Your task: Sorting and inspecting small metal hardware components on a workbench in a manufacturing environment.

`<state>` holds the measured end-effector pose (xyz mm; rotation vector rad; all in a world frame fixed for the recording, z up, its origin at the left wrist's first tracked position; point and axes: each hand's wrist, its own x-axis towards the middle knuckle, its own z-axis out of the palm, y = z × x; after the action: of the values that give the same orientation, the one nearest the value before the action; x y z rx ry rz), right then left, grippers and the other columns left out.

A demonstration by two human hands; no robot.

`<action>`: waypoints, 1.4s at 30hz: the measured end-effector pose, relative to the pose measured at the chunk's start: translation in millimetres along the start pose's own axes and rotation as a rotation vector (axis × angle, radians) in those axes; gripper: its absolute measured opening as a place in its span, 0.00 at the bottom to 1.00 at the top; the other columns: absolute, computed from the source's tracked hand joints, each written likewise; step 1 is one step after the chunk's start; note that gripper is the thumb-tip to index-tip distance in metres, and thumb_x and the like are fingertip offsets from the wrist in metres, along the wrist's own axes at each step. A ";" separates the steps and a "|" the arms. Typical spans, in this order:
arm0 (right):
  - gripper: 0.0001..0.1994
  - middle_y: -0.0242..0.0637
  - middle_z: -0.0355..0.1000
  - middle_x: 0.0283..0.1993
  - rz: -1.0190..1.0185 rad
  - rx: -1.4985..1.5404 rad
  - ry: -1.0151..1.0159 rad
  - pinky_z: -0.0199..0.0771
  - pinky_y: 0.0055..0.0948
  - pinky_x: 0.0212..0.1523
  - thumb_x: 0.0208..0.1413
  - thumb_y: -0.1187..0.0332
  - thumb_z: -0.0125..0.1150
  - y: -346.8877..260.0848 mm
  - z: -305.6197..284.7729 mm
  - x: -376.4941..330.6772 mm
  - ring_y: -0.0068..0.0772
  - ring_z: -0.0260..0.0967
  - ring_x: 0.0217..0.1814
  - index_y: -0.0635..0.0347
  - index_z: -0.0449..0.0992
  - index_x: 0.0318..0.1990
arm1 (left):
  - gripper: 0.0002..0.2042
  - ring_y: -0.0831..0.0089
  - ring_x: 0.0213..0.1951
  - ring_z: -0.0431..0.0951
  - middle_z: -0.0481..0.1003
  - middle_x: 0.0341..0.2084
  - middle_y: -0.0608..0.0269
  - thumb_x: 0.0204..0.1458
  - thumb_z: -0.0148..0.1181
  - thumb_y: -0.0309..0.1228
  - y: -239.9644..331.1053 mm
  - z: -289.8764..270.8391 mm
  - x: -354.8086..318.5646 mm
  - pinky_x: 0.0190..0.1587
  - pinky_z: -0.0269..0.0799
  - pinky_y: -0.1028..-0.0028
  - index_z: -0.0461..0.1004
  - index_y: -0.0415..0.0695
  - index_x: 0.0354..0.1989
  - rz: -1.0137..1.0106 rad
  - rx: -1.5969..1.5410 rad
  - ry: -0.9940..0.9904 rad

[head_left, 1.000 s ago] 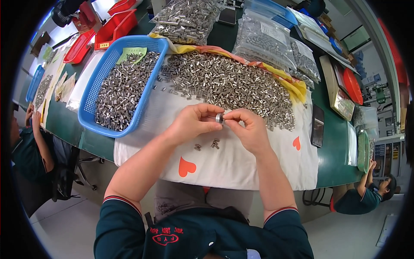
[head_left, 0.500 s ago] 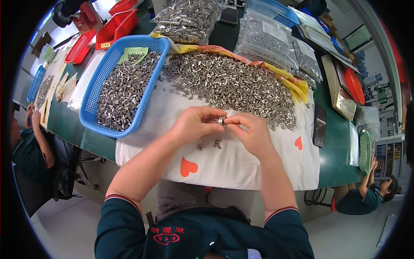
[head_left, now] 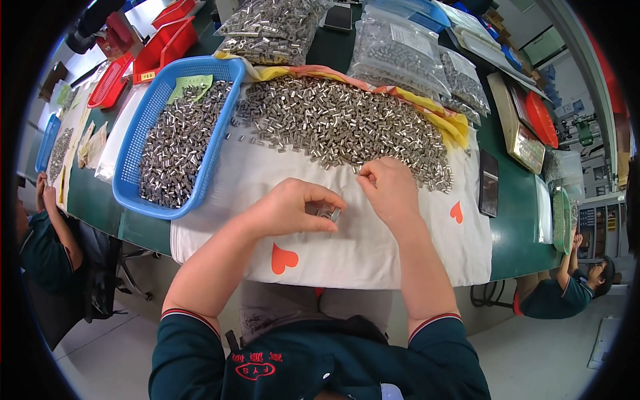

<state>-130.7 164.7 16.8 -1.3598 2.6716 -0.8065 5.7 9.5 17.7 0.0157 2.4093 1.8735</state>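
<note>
Low over the white cloth (head_left: 220,233), my left hand (head_left: 287,208) curves with its thumb and fingers apart. Small metal cylinders (head_left: 331,214) show in that gap; whether they are held or lie on the cloth, I cannot tell. My right hand (head_left: 390,189) is at the near edge of a wide heap of short metal cylinders (head_left: 353,120). Its thumb and forefinger are pressed together beside the outermost pieces, and the fingers hide whatever may be between them. Left of the heap stands a blue perforated basket (head_left: 120,167) holding more cylinders and a green slip of paper (head_left: 192,90).
Behind the heap, past a rolled yellow-and-orange cloth edge (head_left: 453,127), lie clear bags of metal parts (head_left: 397,53). A dark phone (head_left: 489,183) lies at the right. Red trays (head_left: 110,83) sit far left. Other people (head_left: 563,293) work at both sides.
My hands have parted. The left has come down toward the loose pieces on the cloth; the right has moved up to the heap's edge. The whole view has shifted slightly.
</note>
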 end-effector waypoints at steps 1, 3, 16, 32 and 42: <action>0.04 0.36 0.68 0.26 -0.040 -0.078 0.029 0.64 0.36 0.35 0.40 0.69 0.59 0.3 4.0 -0.3 0.38 0.65 0.31 0.59 0.73 0.24 | 0.15 0.86 0.31 0.70 0.75 0.28 0.68 0.40 0.64 0.22 -0.3 -1.3 0.1 0.33 0.69 0.82 0.73 0.41 0.40 -0.003 0.001 -0.009; 0.03 0.36 0.68 0.25 -0.070 -0.122 0.056 0.65 0.34 0.32 0.40 0.71 0.58 0.3 7.7 -1.2 0.37 0.66 0.30 0.59 0.73 0.24 | 0.16 0.84 0.30 0.71 0.74 0.28 0.67 0.40 0.64 0.23 -0.1 -0.8 2.8 0.34 0.69 0.82 0.73 0.41 0.41 -0.074 -0.090 0.036; 0.03 0.31 0.71 0.27 -0.007 0.667 -0.105 0.65 0.19 0.33 0.42 0.78 0.57 -29.7 -4.8 -7.1 0.21 0.67 0.30 0.62 0.73 0.28 | 0.17 0.81 0.34 0.73 0.74 0.32 0.64 0.43 0.60 0.21 -12.4 -3.1 8.5 0.36 0.71 0.82 0.68 0.36 0.44 -0.113 -0.507 0.207; 0.04 0.34 0.70 0.25 -0.113 0.479 0.112 0.66 0.22 0.28 0.40 0.79 0.58 -33.9 7.7 -11.1 0.26 0.67 0.26 0.63 0.73 0.26 | 0.18 0.84 0.31 0.72 0.74 0.29 0.67 0.41 0.63 0.22 -18.5 -0.6 11.0 0.33 0.69 0.83 0.70 0.37 0.44 -0.086 -0.464 0.263; 0.04 0.28 0.70 0.26 0.129 0.685 -0.281 0.64 0.18 0.30 0.43 0.75 0.60 -18.7 -9.3 -5.4 0.17 0.63 0.27 0.63 0.73 0.28 | 0.18 0.84 0.31 0.71 0.73 0.29 0.69 0.42 0.63 0.24 -18.3 3.5 11.1 0.33 0.69 0.83 0.71 0.38 0.43 -0.120 -0.457 0.151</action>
<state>-115.8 163.8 32.4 -1.0165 1.9622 -1.2445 -4.2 9.0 -1.5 -0.3030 1.9505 2.3871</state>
